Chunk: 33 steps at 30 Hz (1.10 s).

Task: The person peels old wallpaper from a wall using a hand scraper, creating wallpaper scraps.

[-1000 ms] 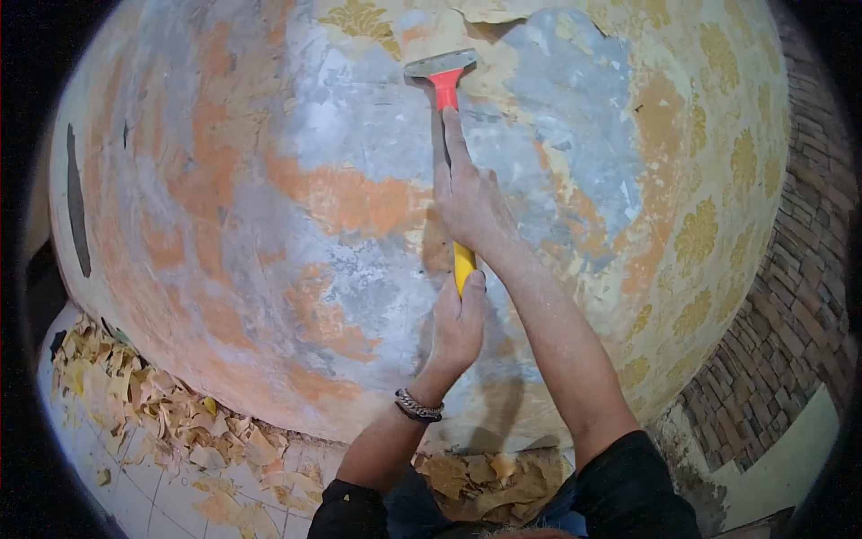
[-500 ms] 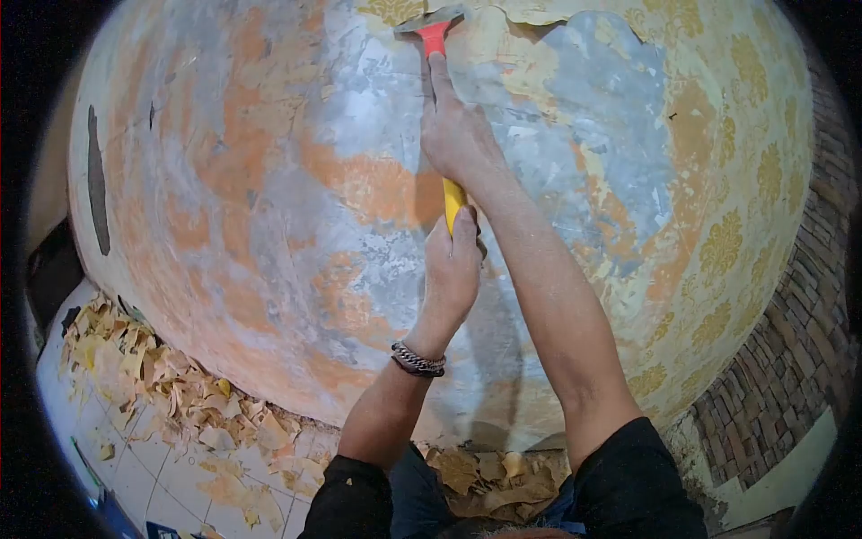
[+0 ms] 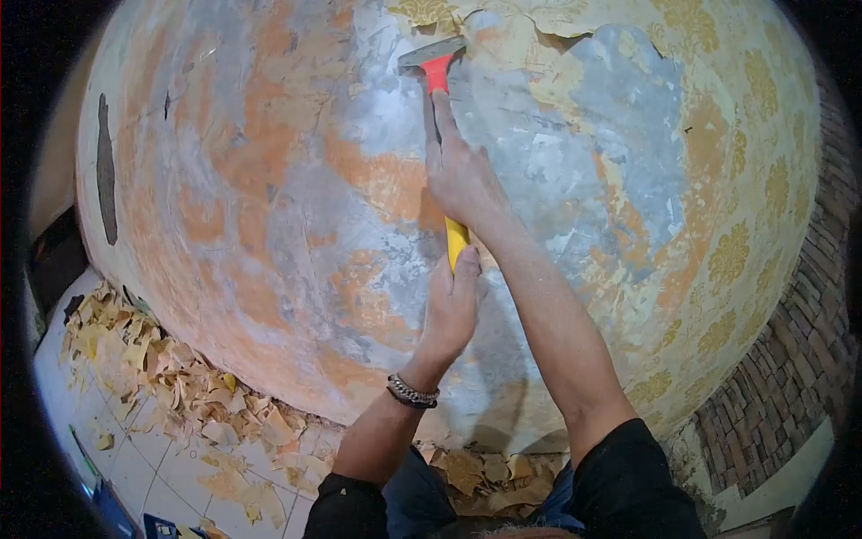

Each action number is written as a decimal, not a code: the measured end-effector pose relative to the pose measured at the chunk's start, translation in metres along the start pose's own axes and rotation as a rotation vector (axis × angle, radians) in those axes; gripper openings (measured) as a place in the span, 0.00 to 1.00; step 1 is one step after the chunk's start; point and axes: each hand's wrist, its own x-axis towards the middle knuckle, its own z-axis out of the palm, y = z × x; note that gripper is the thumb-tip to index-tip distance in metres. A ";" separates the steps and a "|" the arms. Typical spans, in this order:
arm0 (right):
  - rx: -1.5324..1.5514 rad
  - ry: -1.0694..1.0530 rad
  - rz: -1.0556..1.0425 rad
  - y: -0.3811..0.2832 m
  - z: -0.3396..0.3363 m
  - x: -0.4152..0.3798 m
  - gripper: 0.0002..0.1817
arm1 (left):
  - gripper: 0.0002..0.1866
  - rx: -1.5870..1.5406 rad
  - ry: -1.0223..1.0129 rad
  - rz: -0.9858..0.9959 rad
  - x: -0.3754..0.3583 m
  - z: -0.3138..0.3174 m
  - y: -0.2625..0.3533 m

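A long-handled scraper [image 3: 437, 74] with a red head, a wide metal blade and a yellow handle lies against the wall [image 3: 359, 296]. My right hand [image 3: 462, 180] grips its upper handle, index finger stretched along the shaft toward the head. Lower down, my left hand [image 3: 453, 301] is closed around the end of the yellow handle. The blade sits just below a ragged edge of patterned yellow wallpaper [image 3: 548, 20]. Around it the wall shows grey and orange patches where the covering is off. A loose paper flap curls out to the right of the blade.
Peeled paper scraps [image 3: 202, 395] pile along the wall's foot at left, on white floor tiles [image 3: 171, 467]. More scraps [image 3: 494, 476] lie between my legs. Gold-patterned wallpaper [image 3: 727, 256] covers the right side, beside a brick-patterned surface [image 3: 772, 386]. Blue objects [image 3: 112, 512] stand at lower left.
The scraper and both hands have moved down in view, and the blade now stands apart from the wallpaper edge. The wall has also shifted slightly down and right in view.
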 end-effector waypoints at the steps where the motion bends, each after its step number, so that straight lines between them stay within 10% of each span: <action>1: 0.015 -0.014 0.037 -0.006 0.000 0.000 0.40 | 0.20 -0.020 0.006 -0.024 0.005 -0.003 -0.003; 6: -0.039 -0.063 0.107 -0.030 -0.010 0.041 0.38 | 0.20 -0.063 0.012 -0.138 0.050 -0.016 -0.002; 9: 0.011 -0.054 0.124 -0.033 -0.009 0.038 0.38 | 0.20 0.057 0.099 0.179 0.044 -0.018 -0.003; 22: 0.082 -0.015 0.073 -0.028 0.017 0.062 0.36 | 0.19 -0.060 0.037 -0.042 0.049 -0.035 0.025; 24: 0.006 0.007 -0.003 -0.029 0.015 0.091 0.36 | 0.21 0.115 0.163 0.425 0.087 -0.033 0.006; 26: 0.112 0.294 -0.154 -0.046 0.000 0.127 0.35 | 0.22 0.113 0.083 0.241 0.109 -0.045 0.041; 28: 0.068 0.160 -0.097 -0.061 -0.024 0.140 0.35 | 0.23 -0.237 -0.032 -0.150 0.127 -0.047 0.067; 30: 0.019 0.030 -0.053 -0.067 -0.037 0.130 0.34 | 0.22 -0.201 -0.009 -0.138 0.106 -0.042 0.076; 33: 0.059 -0.050 0.006 -0.050 -0.013 0.073 0.35 | 0.22 -0.143 0.232 0.257 0.061 -0.012 0.039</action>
